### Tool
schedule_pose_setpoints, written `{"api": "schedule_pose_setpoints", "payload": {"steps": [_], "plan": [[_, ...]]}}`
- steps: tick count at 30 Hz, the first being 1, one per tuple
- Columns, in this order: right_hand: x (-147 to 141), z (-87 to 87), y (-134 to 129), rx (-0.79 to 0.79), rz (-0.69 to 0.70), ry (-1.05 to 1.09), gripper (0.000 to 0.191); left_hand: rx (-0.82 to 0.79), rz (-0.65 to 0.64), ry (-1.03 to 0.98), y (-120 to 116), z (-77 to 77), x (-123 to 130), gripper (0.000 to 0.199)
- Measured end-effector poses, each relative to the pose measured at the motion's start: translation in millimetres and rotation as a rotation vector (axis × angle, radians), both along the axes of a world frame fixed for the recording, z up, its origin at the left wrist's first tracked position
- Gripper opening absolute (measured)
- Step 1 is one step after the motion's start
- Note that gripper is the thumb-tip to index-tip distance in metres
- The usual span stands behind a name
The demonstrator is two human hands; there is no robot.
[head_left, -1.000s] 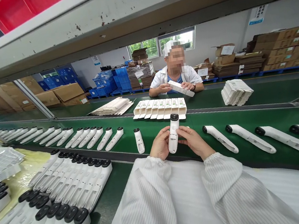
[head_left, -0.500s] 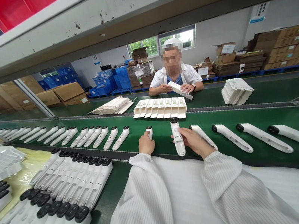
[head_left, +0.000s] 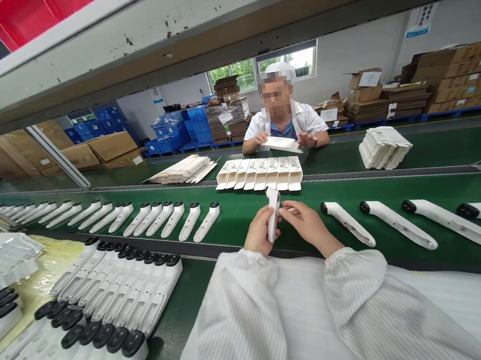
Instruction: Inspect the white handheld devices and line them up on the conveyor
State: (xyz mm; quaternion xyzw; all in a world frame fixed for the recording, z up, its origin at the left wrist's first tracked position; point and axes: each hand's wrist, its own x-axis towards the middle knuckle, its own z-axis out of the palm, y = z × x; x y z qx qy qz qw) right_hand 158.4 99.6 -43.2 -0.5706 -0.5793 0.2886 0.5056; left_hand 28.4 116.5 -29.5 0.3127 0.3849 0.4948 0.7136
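Observation:
A white handheld device [head_left: 274, 211] stands nearly upright over the near edge of the green belt, its side turned to me. My left hand [head_left: 259, 230] is wrapped round its lower part. At the device's right side is my right hand [head_left: 307, 223], thumb and forefinger close together beside it; whether they pinch anything is too small to tell. On the belt [head_left: 239, 226], several white devices with black heads [head_left: 206, 222] lie in a row to the left, and more [head_left: 348, 222] lie to the right.
Many devices [head_left: 115, 285] are packed on the near left. Open cartons [head_left: 259, 174] and folded cartons [head_left: 385, 147] stand beyond the belt. Opposite, a person [head_left: 281, 112] holds a white box [head_left: 281, 143]. A metal shelf beam [head_left: 214, 11] crosses above.
My left hand has moved right and now holds a device upright. My right hand no longer holds the black-headed device out in front. Devices on the belt have shifted.

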Motion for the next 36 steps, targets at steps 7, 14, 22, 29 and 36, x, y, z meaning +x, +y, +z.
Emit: {"api": "schedule_pose_setpoints", "payload": {"steps": [7, 14, 22, 29, 36], "plan": [[-4, 11.3, -7, -0.193, 0.291, 0.610, 0.041, 0.110, -0.018, -0.051, 2, -5.6, 1, 0.029], [2, 8.0, -10, -0.244, 0.312, 0.635, 0.031, 0.348, 0.295, 0.834, 26, -0.4, -47, 0.039], [3, 3.4, -10, -0.338, 0.296, 0.640, 0.029, 0.205, 0.248, 1.669, 34, -8.7, -84, 0.042], [15, -7.9, 0, -0.338, -0.017, 0.041, 0.026, 0.032, 0.116, 0.347, 27, -2.6, -51, 0.029], [17, -16.9, 7, 0.001, -0.193, -0.303, 0.039, -0.083, 0.032, 0.024, 2, 2.5, -7, 0.026]]}}
